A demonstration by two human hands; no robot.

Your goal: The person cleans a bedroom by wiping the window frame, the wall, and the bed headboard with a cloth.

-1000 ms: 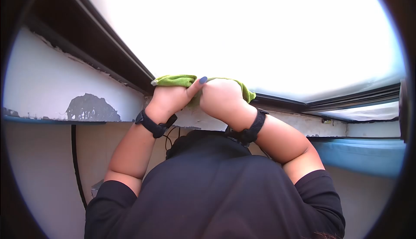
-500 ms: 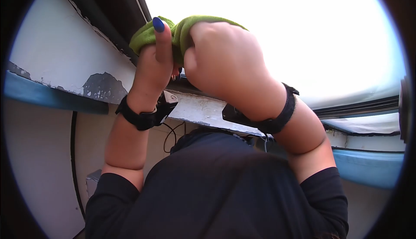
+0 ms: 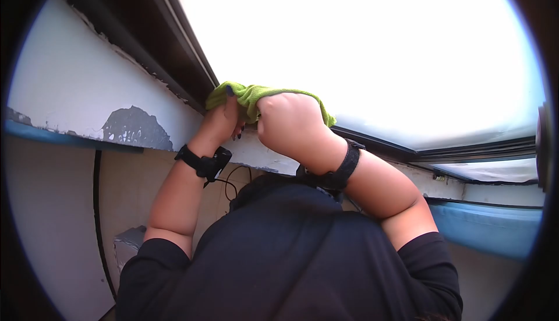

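Note:
A green cloth [image 3: 249, 94] is bunched between my two hands at the lower left corner of a bright window [image 3: 372, 47]. My left hand [image 3: 221, 122] grips the cloth's left part, its thumb with a dark blue nail lying over the fabric. Curled into a fist, my right hand [image 3: 293, 122] holds the right part, and a fold of cloth hangs out past its knuckles. Most fingers of both hands are hidden. Black straps are around both wrists.
A dark window frame [image 3: 186, 27] runs down the left side, and a black lower rail [image 3: 384, 139] crosses below the glass. The white wall [image 3: 75, 76] has peeling paint. Blue padded trim [image 3: 483, 226] lies at right. Cables [image 3: 232, 186] hang near my body, and a grey box [image 3: 128, 244] stands lower left.
Both hands have come down and closer to my body with the cloth, from over the glass to the window's lower edge. Both still grip it.

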